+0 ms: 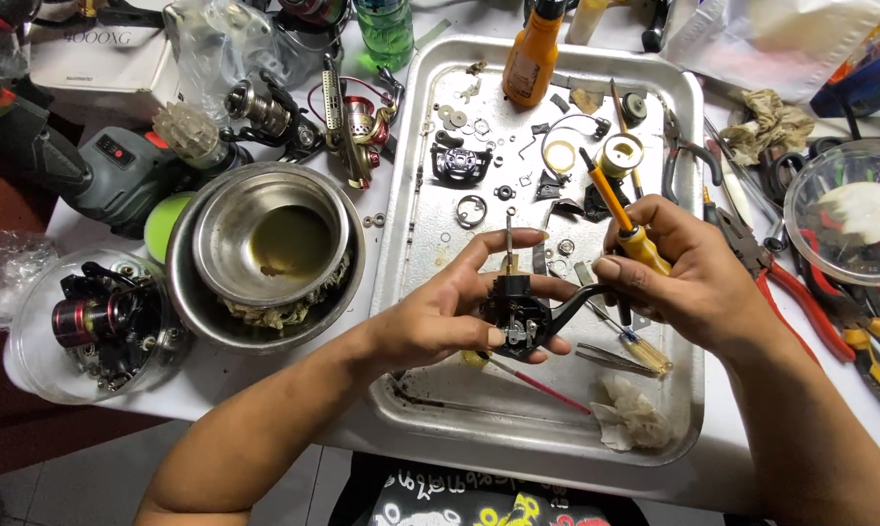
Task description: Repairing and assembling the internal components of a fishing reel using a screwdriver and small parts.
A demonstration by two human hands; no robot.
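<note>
My left hand (450,312) grips a black fishing reel body (520,314) with a thin shaft sticking up, held over a metal tray (416,244). My right hand (688,268) holds a yellow-handled screwdriver (620,214), its shaft pointing up and away, and its fingers also touch the black stem of the reel body. Small washers, gears, a spring ring and a black reel part (459,164) lie scattered on the tray's far half.
Left of the tray stand stacked steel bowls (265,248) with oily liquid, a clear tub with a reel (99,321), and more reels. An orange bottle (533,54) stands at the tray's top. Pliers (801,302) and a clear lidded bowl (849,209) lie right.
</note>
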